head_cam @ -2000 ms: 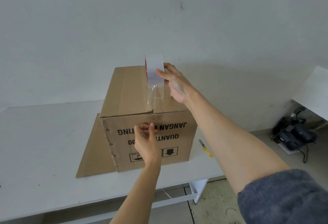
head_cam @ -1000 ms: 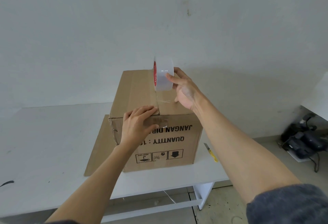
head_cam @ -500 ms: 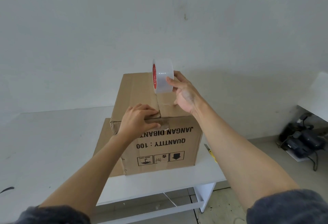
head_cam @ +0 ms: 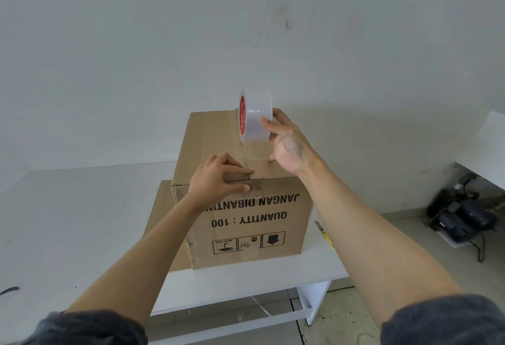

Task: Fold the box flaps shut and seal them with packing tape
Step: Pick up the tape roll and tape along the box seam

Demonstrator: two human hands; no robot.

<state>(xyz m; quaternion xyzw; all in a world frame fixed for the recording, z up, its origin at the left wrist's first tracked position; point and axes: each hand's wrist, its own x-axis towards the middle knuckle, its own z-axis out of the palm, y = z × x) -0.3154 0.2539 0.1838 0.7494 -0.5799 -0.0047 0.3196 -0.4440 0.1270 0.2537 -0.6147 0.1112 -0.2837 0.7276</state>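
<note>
A brown cardboard box (head_cam: pixel 273 216) with upside-down black print stands on the white table, its top flaps folded shut. My right hand (head_cam: pixel 287 145) grips a roll of clear packing tape (head_cam: pixel 255 119) with a red core, held upright over the far part of the top seam. A strip of clear tape runs from the roll down the seam to the near edge. My left hand (head_cam: pixel 218 180) sits on the box's near top edge, fingers on top and thumb on the front face, pressing the tape end down there.
A flat cardboard sheet (head_cam: pixel 161 216) lies under the box to its left. A yellow utility knife (head_cam: pixel 325 234) lies on the white table (head_cam: pixel 68 221) right of the box. Dark equipment with cables (head_cam: pixel 464 219) sits on the floor at right. A wall stands close behind.
My left hand has moved from the front face up onto the box's near top edge. My right hand has carried the roll farther back along the seam, drawing out more tape.
</note>
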